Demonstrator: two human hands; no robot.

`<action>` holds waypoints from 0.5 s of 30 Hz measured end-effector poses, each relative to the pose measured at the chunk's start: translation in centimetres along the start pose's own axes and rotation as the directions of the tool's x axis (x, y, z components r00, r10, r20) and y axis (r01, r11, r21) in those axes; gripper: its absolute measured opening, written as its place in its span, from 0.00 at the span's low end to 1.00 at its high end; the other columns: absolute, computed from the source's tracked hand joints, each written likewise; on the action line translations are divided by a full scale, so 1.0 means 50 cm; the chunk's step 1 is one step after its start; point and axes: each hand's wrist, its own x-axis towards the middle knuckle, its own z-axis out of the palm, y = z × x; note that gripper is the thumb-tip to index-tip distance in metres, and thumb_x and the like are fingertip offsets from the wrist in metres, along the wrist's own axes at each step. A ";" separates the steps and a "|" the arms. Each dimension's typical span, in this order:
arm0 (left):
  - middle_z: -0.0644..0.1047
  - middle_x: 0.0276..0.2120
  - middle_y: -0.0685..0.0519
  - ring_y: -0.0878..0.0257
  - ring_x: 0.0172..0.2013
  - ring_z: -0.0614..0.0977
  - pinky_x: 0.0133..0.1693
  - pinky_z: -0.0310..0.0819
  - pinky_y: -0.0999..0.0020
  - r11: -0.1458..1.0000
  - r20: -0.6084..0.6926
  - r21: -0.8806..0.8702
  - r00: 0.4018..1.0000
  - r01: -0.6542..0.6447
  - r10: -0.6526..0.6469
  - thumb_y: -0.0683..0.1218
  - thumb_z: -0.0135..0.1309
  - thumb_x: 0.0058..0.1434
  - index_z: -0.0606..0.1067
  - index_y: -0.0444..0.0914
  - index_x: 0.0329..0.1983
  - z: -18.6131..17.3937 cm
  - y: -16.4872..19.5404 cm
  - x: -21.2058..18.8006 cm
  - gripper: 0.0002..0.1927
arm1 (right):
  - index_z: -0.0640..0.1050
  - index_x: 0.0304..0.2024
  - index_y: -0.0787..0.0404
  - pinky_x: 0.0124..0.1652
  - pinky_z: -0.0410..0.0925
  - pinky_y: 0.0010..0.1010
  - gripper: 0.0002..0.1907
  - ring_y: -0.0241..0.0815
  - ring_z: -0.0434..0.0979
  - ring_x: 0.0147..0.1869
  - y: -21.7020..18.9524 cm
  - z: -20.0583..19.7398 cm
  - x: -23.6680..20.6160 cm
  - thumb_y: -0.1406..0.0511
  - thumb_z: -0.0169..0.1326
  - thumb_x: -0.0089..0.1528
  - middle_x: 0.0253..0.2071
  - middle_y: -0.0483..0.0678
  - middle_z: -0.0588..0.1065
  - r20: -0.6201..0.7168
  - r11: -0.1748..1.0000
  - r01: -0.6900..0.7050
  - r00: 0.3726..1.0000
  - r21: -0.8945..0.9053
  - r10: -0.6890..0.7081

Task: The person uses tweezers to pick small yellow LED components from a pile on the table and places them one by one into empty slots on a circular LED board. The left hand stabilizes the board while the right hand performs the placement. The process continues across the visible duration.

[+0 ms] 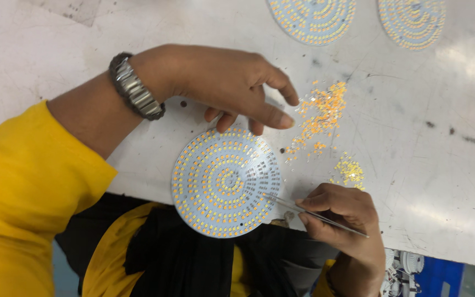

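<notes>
The right hand (342, 212) pinched slim tweezers (314, 214) between thumb and fingers (317, 203), tips resting on the round LED board's (224, 181) right side. The left hand (232, 82) hovered above the board's upper edge, fingers loosely spread near loose yellow chips (322, 113). The board overhung the worktop (441, 137) edge; a hard press might have tipped it.

Round white circuit board (225, 181), lower centre: matt, studded with small glossy yellow chips. Thin metal tweezers (317, 215): bright, smooth. Grey worktable (441, 137): scuffed, faintly shiny. Ribbed watch band (134, 87), upper left: apparently brushed metal. Yellow sleeve (23, 192): soft matt cloth.
</notes>
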 end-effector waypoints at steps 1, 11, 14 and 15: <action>0.87 0.32 0.47 0.62 0.16 0.83 0.16 0.75 0.69 1.000 0.006 -0.009 1.000 0.003 -0.002 0.66 0.56 0.53 0.70 0.46 0.67 -0.001 0.004 0.000 0.39 | 0.80 0.33 0.67 0.28 0.67 0.22 0.08 0.34 0.79 0.28 -0.001 0.001 -0.001 0.74 0.65 0.52 0.27 0.49 0.79 -0.058 0.999 0.015 0.998 -0.036 -0.017; 0.88 0.31 0.53 0.62 0.14 0.80 0.16 0.72 0.67 0.995 0.011 0.010 0.995 0.097 -0.097 0.68 0.58 0.51 0.71 0.50 0.67 -0.004 0.032 -0.009 0.41 | 0.79 0.33 0.68 0.29 0.60 0.20 0.06 0.30 0.70 0.27 0.002 0.025 -0.008 0.73 0.63 0.54 0.26 0.46 0.75 -0.500 0.951 -0.179 0.866 -0.252 0.030; 0.88 0.31 0.53 0.62 0.14 0.80 0.16 0.72 0.66 0.992 0.007 0.014 0.992 0.126 -0.126 0.69 0.58 0.49 0.71 0.50 0.68 -0.002 0.034 -0.008 0.43 | 0.79 0.32 0.68 0.27 0.60 0.20 0.06 0.29 0.69 0.26 0.000 0.025 -0.004 0.73 0.64 0.53 0.25 0.46 0.75 -0.477 0.942 -0.193 0.878 -0.275 0.041; 0.88 0.31 0.53 0.61 0.14 0.80 0.16 0.72 0.66 0.991 0.005 0.010 0.991 0.134 -0.134 0.69 0.58 0.49 0.71 0.50 0.68 -0.003 0.034 -0.009 0.43 | 0.79 0.32 0.68 0.27 0.60 0.20 0.07 0.29 0.70 0.26 -0.002 0.025 -0.003 0.73 0.64 0.53 0.25 0.46 0.75 -0.468 0.941 -0.191 0.883 -0.278 0.041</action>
